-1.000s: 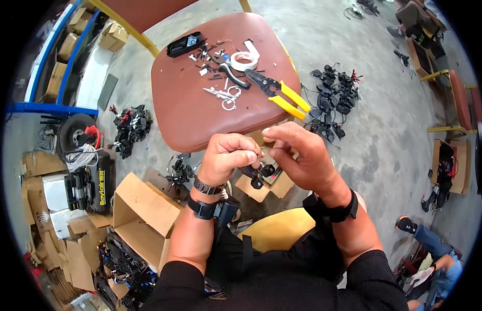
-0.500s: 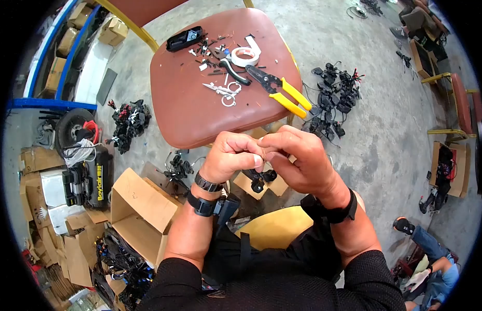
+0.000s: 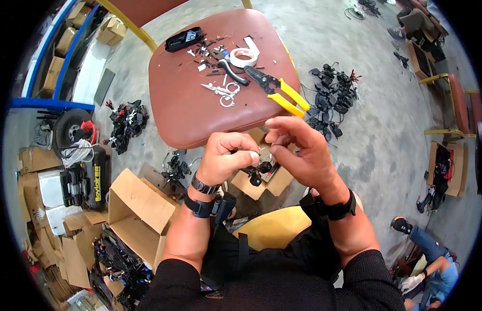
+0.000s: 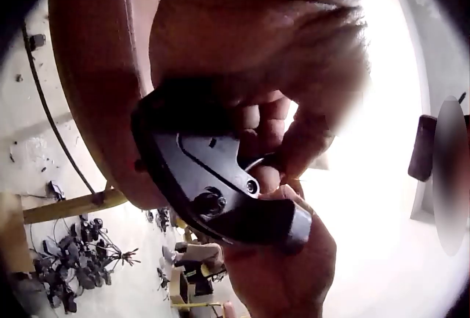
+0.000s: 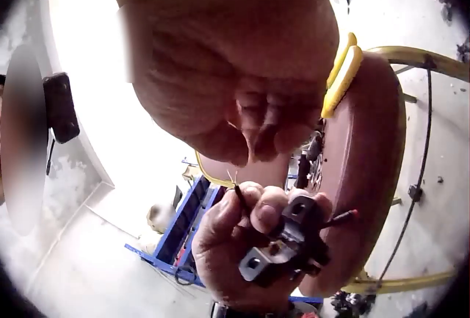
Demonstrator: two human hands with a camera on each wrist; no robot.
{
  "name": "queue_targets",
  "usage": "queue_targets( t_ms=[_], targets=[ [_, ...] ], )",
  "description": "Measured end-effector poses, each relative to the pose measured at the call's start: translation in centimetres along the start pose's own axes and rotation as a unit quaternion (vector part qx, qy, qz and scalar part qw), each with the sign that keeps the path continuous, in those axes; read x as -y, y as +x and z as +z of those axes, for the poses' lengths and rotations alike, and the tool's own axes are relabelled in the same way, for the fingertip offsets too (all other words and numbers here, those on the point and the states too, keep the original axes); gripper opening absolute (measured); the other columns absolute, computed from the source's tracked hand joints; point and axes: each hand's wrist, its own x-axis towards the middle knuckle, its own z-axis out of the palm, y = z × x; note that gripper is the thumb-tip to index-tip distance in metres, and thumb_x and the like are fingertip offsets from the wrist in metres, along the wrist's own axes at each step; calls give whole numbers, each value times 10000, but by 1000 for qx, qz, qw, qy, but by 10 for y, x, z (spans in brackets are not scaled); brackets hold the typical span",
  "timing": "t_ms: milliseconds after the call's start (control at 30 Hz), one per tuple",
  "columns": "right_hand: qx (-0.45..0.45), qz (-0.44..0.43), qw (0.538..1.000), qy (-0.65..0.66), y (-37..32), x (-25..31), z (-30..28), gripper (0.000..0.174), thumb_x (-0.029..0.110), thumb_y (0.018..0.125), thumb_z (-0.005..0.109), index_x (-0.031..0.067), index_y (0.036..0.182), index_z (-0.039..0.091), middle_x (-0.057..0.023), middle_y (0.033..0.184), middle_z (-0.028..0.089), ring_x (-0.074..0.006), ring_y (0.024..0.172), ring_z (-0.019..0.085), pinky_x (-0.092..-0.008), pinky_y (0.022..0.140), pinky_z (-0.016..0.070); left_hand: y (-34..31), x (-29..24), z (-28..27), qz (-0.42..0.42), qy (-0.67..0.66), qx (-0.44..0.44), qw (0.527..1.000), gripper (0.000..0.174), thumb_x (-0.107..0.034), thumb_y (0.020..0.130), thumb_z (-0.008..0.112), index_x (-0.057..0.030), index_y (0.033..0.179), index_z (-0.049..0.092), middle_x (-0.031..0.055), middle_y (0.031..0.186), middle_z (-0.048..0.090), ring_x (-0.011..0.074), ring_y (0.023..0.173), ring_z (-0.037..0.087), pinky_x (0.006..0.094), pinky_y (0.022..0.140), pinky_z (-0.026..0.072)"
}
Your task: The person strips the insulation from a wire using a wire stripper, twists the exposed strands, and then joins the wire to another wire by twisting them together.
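My left hand (image 3: 225, 158) curls round a black plastic part (image 4: 209, 175) with a bent arm and screw holes. In the right wrist view, its thumb and forefinger pinch a short black cable (image 5: 241, 197) with thin bare strands (image 5: 233, 178) sticking up from the end. A red-tipped black lead (image 5: 341, 219) juts out beside the part. My right hand (image 3: 305, 155) hovers close by, fingers bent loosely and thumb apart from the forefinger, its fingertips just above the strands. Both hands are in front of the chair's brown seat (image 3: 194, 116).
On the seat lie yellow-handled wire strippers (image 3: 287, 96), scissors (image 3: 224, 94), pliers (image 3: 233, 72), white tape (image 3: 243, 58), a black tray (image 3: 183, 40) and scraps. Heaps of black cabled parts (image 3: 334, 96) sit on the floor. An open carton (image 3: 142, 199) stands left; another person (image 3: 432, 274) sits right.
The right fingers came in against the left fingertips half a second ago and have now drawn slightly apart again. My left hand keeps its grip on the part and cable.
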Motion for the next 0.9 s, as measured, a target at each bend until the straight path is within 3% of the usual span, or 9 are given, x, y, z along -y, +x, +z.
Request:
queue_targets(
  t_ms=[33, 133, 167, 367, 467, 567, 700, 800, 900],
  targets=[
    [0, -44, 998, -46, 0, 5, 0, 433, -108, 838, 661, -1, 1255, 614, -77, 1011, 669, -117, 810, 647, -264, 712, 537, 0, 0, 0, -6, -21, -3, 1000, 90, -36, 840, 668, 49, 816, 685, 106, 808, 688, 184, 774, 633, 332, 746, 519],
    [5, -114, 990, -81, 4, 8, 6, 433, -121, 813, 688, 3, 1225, 635, -103, 1012, 679, -154, 808, 667, -276, 704, 547, 3, 9, -4, 5, -121, 20, 992, 78, -25, 862, 687, 40, 892, 719, 66, 807, 712, 116, 740, 660, 255, 681, 526],
    [-2, -123, 986, -110, 5, 10, 8, 407, -115, 785, 706, 7, 1171, 658, -121, 974, 688, -221, 794, 678, -314, 687, 549, 2, 9, -3, -2, -131, 20, 991, 78, -27, 865, 686, 38, 891, 719, 69, 807, 713, 117, 740, 660, 255, 681, 526],
    [24, -182, 963, -199, 10, 10, 4, 361, -95, 755, 701, 13, 1098, 667, -135, 884, 695, -318, 760, 656, -367, 667, 535, 3, 10, -2, -9, -137, 37, 990, 77, -40, 873, 688, 28, 887, 722, 63, 807, 714, 110, 735, 653, 246, 674, 518],
    [35, -131, 975, -176, 7, 10, 3, 346, -83, 777, 688, 9, 1110, 674, -108, 878, 701, -236, 729, 663, -330, 682, 535, 2, 7, 1, -15, -107, 22, 994, 79, -49, 871, 692, 22, 878, 723, 48, 804, 709, 99, 727, 639, 241, 665, 509],
    [29, 27, 998, -39, 3, 17, 6, 328, -56, 809, 681, -3, 1132, 682, -45, 848, 696, -118, 708, 637, -277, 689, 521, 1, 3, 3, -14, -51, 6, 999, 76, -52, 860, 690, 18, 860, 721, 33, 799, 703, 85, 718, 624, 236, 655, 496],
    [83, 202, 964, 151, 9, 7, -4, 299, -13, 858, 678, -20, 1157, 685, 24, 820, 674, -44, 744, 601, -221, 691, 495, 0, -5, 3, 21, 64, 13, 998, 65, -26, 821, 686, 34, 832, 709, 76, 822, 700, 143, 787, 635, 291, 729, 506],
    [78, 238, 950, 187, 10, 10, -6, 306, -29, 856, 679, -18, 1162, 678, 21, 845, 664, -37, 768, 595, -221, 692, 494, 1, -3, -1, 20, 65, 20, 997, 65, -19, 802, 692, 43, 818, 702, 103, 833, 698, 181, 825, 641, 326, 778, 515],
    [14, 131, 982, 139, 0, 6, 3, 325, -69, 849, 671, -16, 1170, 668, 1, 859, 650, -55, 779, 603, -227, 694, 497, -1, 0, -2, 7, 19, 4, 1000, 73, -31, 804, 695, 42, 811, 697, 110, 825, 696, 192, 806, 639, 337, 777, 518]
  ],
)
